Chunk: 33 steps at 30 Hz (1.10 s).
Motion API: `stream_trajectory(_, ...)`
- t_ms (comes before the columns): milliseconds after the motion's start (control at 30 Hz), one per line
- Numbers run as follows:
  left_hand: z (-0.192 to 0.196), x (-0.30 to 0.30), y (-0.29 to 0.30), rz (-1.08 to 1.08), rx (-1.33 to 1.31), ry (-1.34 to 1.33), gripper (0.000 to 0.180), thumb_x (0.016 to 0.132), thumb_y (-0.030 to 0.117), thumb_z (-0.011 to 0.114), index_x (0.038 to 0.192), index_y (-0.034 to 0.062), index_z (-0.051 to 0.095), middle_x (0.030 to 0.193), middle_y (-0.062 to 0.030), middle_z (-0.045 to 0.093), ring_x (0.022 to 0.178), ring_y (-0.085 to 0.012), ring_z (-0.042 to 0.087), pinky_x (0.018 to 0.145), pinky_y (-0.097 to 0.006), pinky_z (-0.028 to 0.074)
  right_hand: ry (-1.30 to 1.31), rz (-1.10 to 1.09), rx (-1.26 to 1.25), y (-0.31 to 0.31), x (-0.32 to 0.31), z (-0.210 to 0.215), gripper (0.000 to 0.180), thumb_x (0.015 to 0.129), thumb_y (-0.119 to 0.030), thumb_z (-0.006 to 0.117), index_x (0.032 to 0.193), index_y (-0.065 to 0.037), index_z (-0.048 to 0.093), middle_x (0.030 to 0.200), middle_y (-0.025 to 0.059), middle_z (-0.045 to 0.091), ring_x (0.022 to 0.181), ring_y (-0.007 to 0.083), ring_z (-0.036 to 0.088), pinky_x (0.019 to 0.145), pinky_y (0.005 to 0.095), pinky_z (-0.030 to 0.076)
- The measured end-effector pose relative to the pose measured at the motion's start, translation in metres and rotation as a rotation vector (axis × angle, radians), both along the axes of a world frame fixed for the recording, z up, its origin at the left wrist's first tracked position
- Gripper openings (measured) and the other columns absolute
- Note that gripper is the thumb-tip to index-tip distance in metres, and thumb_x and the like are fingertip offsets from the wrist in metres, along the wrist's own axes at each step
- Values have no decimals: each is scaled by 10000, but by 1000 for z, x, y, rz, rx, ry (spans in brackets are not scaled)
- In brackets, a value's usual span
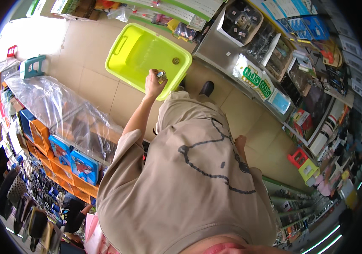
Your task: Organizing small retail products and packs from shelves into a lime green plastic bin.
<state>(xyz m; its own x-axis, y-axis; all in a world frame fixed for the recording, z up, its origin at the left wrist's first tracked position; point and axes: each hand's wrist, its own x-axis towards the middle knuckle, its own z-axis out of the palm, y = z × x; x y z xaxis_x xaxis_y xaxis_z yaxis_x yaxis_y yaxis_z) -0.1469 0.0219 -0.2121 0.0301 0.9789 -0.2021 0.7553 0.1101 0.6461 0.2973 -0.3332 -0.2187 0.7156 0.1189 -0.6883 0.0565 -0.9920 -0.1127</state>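
My left hand is closed on a small round yellowish thing with a pale, shiny centre; its exact kind is too small to make out. It is held over the near side of a lime-green plastic tub that stands on the floor. Inside the tub, toward its right end, lies a small round brownish thing. My right hand hangs low beside my body on the right, apart from any goods. Its fingers are too small and partly hidden to read.
On the right runs a metal counter with trays of small goods and a green-and-white packet. A plastic sheet covers a shelf unit on the left, with a teal stool beyond. Red and yellow stools stand at the right.
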Motion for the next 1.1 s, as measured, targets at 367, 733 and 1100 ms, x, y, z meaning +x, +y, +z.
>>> stream_trajectory(367,-111,7,56,-84,-125,73,623,675,256,829,1101,25,438,984,-176,642,963,-368,606,846,-441,483,305,-122,121,11,-51,71,320,963,-218,517,1228,-59,597,1011,141,680,808,225,683,687,346,534)
stream_trajectory(733,-192,32,81,-73,-220,110,673,683,311,833,1141,41,421,1049,-174,639,1010,-360,608,869,-443,492,276,-207,-93,-37,-80,105,306,964,-298,593,1131,-52,665,895,95,696,772,172,661,642,255,517)
stream_trajectory(1100,-204,36,74,-67,-482,193,726,763,447,752,1226,22,389,1141,-234,601,1048,-382,621,871,-455,530,259,-182,1,-62,-83,106,343,945,-325,619,1163,-61,639,851,65,674,652,126,597,529,250,461)
